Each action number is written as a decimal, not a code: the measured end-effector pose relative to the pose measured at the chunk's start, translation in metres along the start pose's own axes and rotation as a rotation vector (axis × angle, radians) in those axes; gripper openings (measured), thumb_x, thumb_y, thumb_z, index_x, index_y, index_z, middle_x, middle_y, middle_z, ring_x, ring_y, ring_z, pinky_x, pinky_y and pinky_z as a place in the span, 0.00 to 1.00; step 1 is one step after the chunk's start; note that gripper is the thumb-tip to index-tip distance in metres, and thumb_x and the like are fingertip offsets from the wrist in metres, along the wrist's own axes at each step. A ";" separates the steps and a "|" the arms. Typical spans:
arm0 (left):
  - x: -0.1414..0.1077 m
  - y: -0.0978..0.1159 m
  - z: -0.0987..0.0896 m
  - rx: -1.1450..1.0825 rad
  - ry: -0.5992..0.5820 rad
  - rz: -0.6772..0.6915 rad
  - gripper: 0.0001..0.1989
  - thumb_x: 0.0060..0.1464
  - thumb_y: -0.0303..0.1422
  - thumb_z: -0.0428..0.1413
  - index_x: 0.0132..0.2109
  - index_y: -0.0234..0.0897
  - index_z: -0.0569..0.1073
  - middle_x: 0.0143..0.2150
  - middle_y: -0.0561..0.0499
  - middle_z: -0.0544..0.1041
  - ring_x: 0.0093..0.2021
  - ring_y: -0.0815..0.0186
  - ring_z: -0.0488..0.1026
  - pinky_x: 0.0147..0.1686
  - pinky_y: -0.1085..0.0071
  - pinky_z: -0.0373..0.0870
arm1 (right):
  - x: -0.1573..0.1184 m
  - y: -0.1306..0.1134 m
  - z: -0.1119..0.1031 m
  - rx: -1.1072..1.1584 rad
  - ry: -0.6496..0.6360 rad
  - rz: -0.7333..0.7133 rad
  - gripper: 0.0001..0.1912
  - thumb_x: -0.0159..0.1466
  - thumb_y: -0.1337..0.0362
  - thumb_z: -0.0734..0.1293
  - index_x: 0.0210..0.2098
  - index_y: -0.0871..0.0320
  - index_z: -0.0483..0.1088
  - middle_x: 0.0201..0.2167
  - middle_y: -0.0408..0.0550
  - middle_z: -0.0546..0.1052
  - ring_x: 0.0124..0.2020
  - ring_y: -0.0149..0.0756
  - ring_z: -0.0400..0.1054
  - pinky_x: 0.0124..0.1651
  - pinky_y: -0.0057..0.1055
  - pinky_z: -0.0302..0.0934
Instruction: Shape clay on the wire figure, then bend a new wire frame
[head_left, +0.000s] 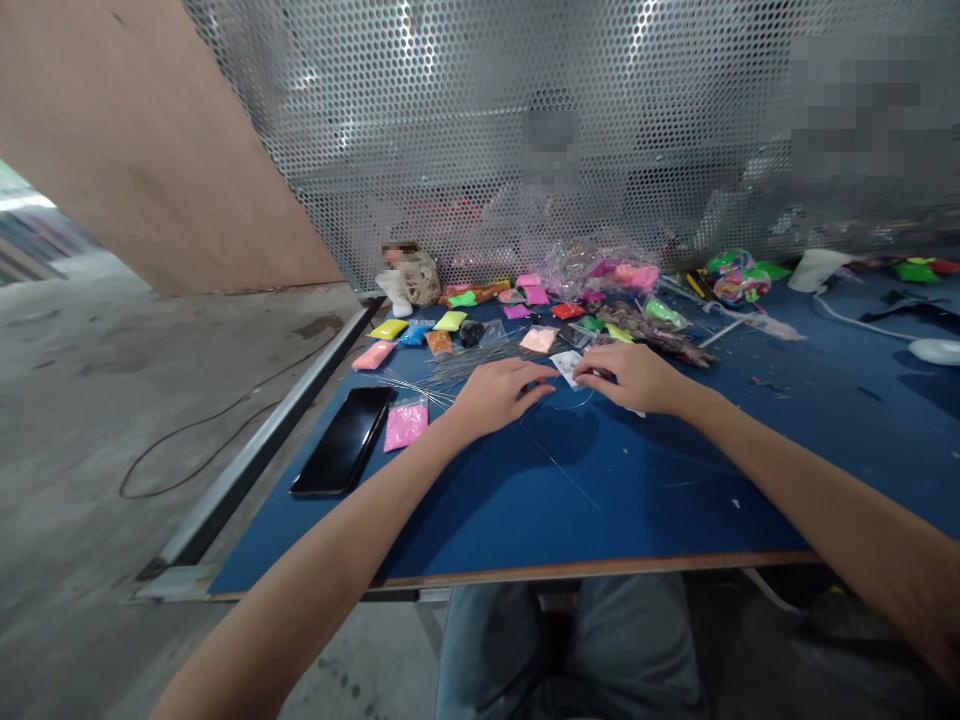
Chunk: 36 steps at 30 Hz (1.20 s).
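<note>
My left hand [501,396] is over the middle of the blue table, its thumb and forefinger stretched out a little apart. Its fingertips reach the left edge of a small white packet [565,367] with dark marks. From the other side, my right hand [631,378] has its fingers bent in a pinch at the packet's right edge; the exact grip is partly hidden. A thin clear thread or wire [561,466] lies on the table just below the hands. Behind my left hand is a spread of thin metal wires [469,365].
A black phone [343,440] and a pink packet [406,425] lie at left. Several small coloured packets, including a yellow one [389,328], and crumpled clear plastic [574,268] line the back. Behind rises a perforated metal panel [465,130]. A white cabled object [934,351] is at right.
</note>
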<state>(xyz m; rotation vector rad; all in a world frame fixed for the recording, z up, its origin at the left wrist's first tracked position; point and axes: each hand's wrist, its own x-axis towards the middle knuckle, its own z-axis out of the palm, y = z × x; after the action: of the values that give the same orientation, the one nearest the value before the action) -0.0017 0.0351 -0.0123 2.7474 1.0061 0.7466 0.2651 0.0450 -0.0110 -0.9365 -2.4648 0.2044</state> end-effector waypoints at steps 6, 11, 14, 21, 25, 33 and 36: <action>-0.001 0.005 0.003 0.014 0.080 -0.047 0.13 0.67 0.40 0.52 0.48 0.43 0.80 0.45 0.48 0.82 0.43 0.62 0.76 0.39 0.70 0.65 | 0.000 0.002 0.002 -0.039 0.034 0.057 0.11 0.68 0.56 0.66 0.38 0.53 0.79 0.35 0.48 0.81 0.37 0.41 0.73 0.41 0.36 0.60; -0.001 0.010 0.003 0.054 0.024 -0.056 0.16 0.67 0.45 0.52 0.45 0.43 0.80 0.40 0.52 0.82 0.41 0.64 0.77 0.37 0.70 0.66 | -0.001 -0.003 0.000 0.047 0.020 0.156 0.16 0.69 0.53 0.64 0.35 0.54 0.78 0.26 0.44 0.81 0.23 0.33 0.70 0.32 0.32 0.59; -0.001 0.010 0.001 0.093 0.022 -0.054 0.16 0.67 0.46 0.51 0.45 0.44 0.80 0.41 0.53 0.82 0.42 0.64 0.77 0.38 0.70 0.67 | -0.001 -0.005 0.001 0.071 0.020 0.170 0.15 0.69 0.53 0.64 0.39 0.55 0.79 0.27 0.44 0.82 0.21 0.31 0.68 0.31 0.31 0.58; -0.001 0.003 -0.002 0.133 0.077 -0.089 0.15 0.71 0.38 0.45 0.48 0.42 0.77 0.49 0.53 0.81 0.47 0.65 0.78 0.40 0.71 0.69 | -0.001 -0.008 0.002 0.002 0.093 0.144 0.15 0.67 0.53 0.66 0.43 0.52 0.81 0.31 0.44 0.82 0.27 0.33 0.69 0.33 0.31 0.58; -0.001 0.002 -0.001 0.155 0.071 -0.054 0.16 0.72 0.39 0.45 0.50 0.42 0.76 0.49 0.53 0.81 0.47 0.65 0.78 0.41 0.71 0.70 | 0.000 -0.009 0.005 -0.027 0.101 0.124 0.14 0.66 0.52 0.67 0.41 0.52 0.81 0.29 0.43 0.81 0.25 0.31 0.67 0.33 0.31 0.57; 0.000 0.003 -0.001 0.182 0.052 -0.006 0.16 0.71 0.38 0.45 0.51 0.42 0.77 0.45 0.50 0.81 0.45 0.64 0.77 0.40 0.70 0.69 | 0.000 -0.009 0.011 -0.046 0.129 0.096 0.14 0.67 0.53 0.67 0.46 0.50 0.79 0.30 0.41 0.80 0.23 0.29 0.64 0.33 0.30 0.55; 0.002 0.005 -0.002 0.199 0.014 -0.014 0.15 0.71 0.36 0.46 0.49 0.43 0.78 0.39 0.51 0.81 0.41 0.64 0.76 0.37 0.70 0.67 | 0.001 -0.008 0.011 -0.091 0.131 0.061 0.11 0.67 0.54 0.67 0.38 0.51 0.80 0.26 0.41 0.79 0.25 0.30 0.65 0.33 0.30 0.55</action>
<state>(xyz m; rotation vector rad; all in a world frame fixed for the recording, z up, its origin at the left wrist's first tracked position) 0.0018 0.0328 -0.0086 2.9005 1.1606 0.7000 0.2548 0.0398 -0.0174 -1.0307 -2.3439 0.0497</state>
